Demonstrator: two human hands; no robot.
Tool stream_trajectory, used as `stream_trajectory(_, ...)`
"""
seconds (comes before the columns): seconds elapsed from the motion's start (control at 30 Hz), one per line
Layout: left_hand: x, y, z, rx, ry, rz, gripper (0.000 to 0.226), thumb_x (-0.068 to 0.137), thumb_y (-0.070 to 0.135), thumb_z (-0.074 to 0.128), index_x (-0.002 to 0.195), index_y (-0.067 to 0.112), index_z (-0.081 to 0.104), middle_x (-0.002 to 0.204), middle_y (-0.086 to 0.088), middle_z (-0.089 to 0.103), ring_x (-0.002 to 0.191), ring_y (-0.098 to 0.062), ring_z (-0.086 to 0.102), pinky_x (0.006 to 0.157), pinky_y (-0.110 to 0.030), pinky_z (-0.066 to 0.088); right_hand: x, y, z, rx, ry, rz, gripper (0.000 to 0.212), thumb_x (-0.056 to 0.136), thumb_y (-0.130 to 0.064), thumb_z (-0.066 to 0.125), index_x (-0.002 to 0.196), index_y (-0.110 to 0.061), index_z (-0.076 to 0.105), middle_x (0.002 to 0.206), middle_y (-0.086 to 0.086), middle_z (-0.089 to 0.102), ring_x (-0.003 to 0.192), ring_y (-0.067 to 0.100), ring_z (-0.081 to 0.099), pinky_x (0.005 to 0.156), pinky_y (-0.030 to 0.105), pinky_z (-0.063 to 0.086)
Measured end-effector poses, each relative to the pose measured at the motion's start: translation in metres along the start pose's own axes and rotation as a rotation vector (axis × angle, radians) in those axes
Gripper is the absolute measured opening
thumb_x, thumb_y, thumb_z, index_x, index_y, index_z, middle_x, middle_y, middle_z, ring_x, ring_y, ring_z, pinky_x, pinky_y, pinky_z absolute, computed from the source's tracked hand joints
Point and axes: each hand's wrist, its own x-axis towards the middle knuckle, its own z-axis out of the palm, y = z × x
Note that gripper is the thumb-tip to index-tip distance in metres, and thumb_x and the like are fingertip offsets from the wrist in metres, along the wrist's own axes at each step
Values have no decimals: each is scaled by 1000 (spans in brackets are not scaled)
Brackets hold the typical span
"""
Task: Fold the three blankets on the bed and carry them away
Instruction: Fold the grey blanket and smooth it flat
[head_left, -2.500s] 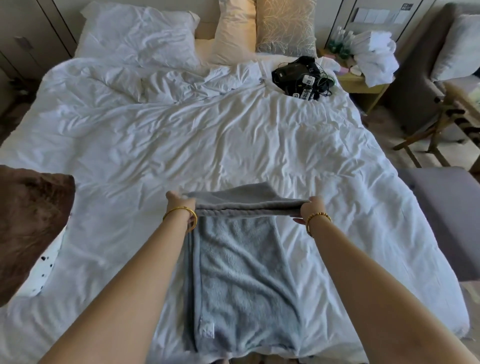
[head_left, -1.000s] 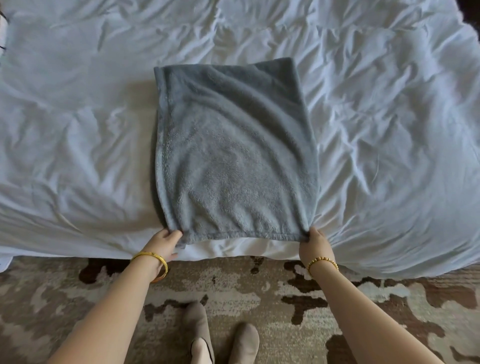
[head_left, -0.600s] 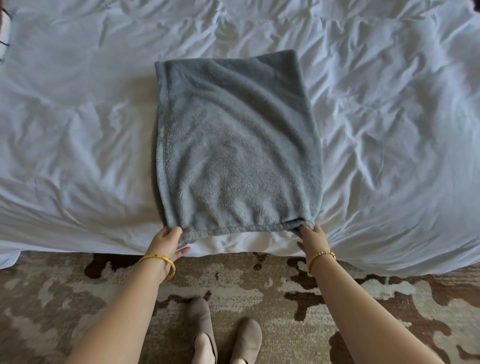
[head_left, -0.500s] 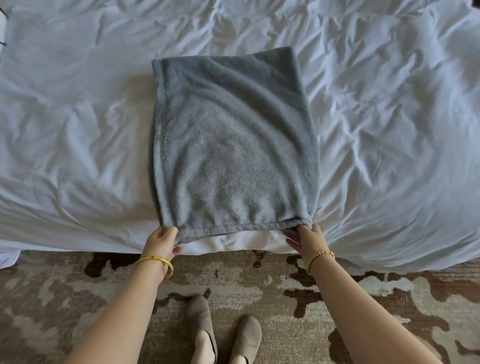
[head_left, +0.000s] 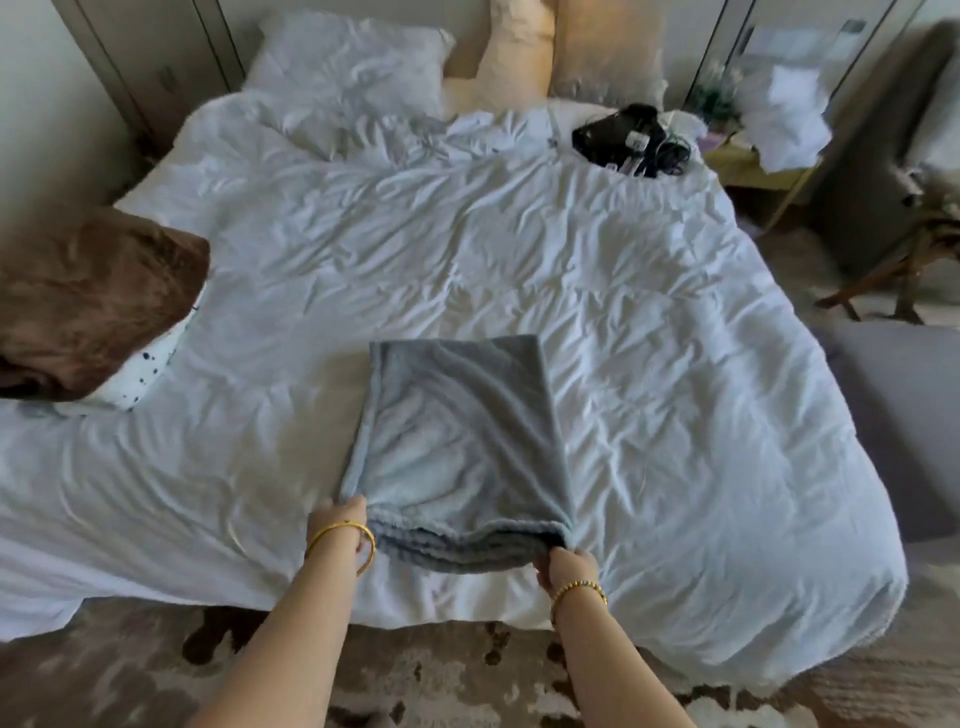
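Observation:
A grey fleece blanket (head_left: 462, 441), folded into a tall rectangle, lies on the white bed (head_left: 649, 364) near its foot edge. My left hand (head_left: 340, 522) grips the near left corner and my right hand (head_left: 566, 564) grips the near right corner. The near edge is lifted a little, so its stacked layers show. A brown furry blanket (head_left: 88, 301) sits folded at the bed's left side on top of a white blanket with dark speckles (head_left: 140, 374), which is mostly hidden under it.
Pillows (head_left: 353, 67) lean at the headboard. A black bundle of cables and gear (head_left: 631, 137) lies at the bed's far right. A bedside table with white towels (head_left: 784, 111) stands beyond it. A grey bench (head_left: 904, 431) flanks the right side, with patterned carpet underfoot.
The view has tilted up from the bed's foot edge to the whole bed. Both hands now grip the blanket's near corners and have raised its near edge.

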Motion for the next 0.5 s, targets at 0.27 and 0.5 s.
stream_trajectory(0.27, -78, 158, -36, -24, 2, 217, 35, 93, 20, 48, 113, -6, 60, 110, -22, 63, 79, -32, 60, 66, -33, 43, -83, -165, 11, 116, -49, -215, 33, 96, -13, 37, 125, 0, 48, 90, 16, 54, 63, 27, 54, 44, 30, 51)
stream_trajectory(0.5, -92, 281, -59, -173, -52, 346, 34, 93, 21, 44, 118, 0, 55, 90, -12, 60, 60, -22, 48, 42, -25, 42, -139, -280, 44, 158, -64, -424, 14, 96, -18, 42, 93, -7, 50, 75, 11, 50, 60, 23, 53, 32, 22, 47)
